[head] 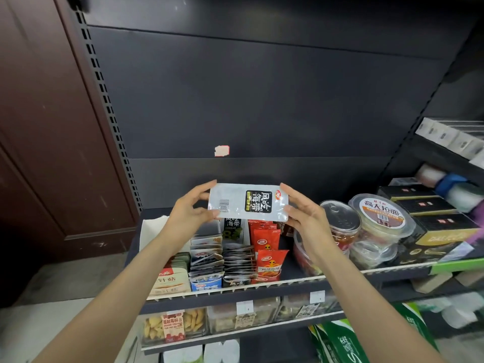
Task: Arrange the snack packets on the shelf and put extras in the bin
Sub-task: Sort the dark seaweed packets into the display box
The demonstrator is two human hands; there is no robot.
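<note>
Right now I am holding one silver snack packet (pixel 248 202) level above the shelf (pixel 288 282), over the back ends of the rows. My left hand (pixel 190 210) is pinching its barcode end between thumb and fingers, and my right hand (pixel 301 213) is gripping the opposite end the same way, so neither hand is free. Below it, rows of packets are standing on edge: grey ones (pixel 239 260) running to the front edge, red ones (pixel 269 254) just beside them toward the right. Judging by the label, this one belongs with the grey row. I am planning to tip it upright, label facing forward, and slide it in behind without knocking over its neighbours. No bin is in view.
</note>
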